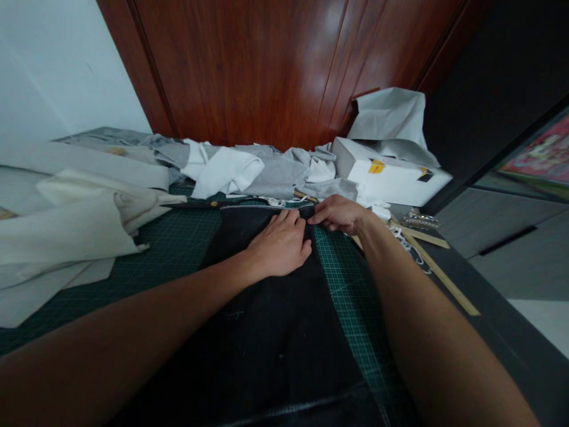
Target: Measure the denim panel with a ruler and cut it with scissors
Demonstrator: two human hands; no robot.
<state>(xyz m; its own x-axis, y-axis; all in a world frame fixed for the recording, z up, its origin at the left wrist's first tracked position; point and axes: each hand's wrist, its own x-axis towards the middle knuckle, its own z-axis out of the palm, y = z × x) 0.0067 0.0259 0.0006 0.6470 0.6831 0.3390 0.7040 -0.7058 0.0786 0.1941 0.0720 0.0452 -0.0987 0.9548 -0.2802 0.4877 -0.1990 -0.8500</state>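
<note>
A large piece of black cloth [284,332] with pale stitched lines stretches away from me over a green cutting mat [344,279]. My left hand [281,243] lies palm down on the cloth near its far end, fingers stretched out. At the cloth's far right corner, my right hand [333,213] has its thumb and fingers closed on the edge; the fingertips partly hide the spot. Beyond the far edge rests what looks like a pair of dark scissors [214,204] with a brass-coloured screw. White cord [275,202] lies just beyond the cloth.
Folded cream fabric [66,231] is heaped at the left. Grey and white cloth scraps [275,169] line the back, against a reddish wooden panel [249,71]. A white box [382,175] stands at back right, with wooden strips [440,273] in front near the table's right side.
</note>
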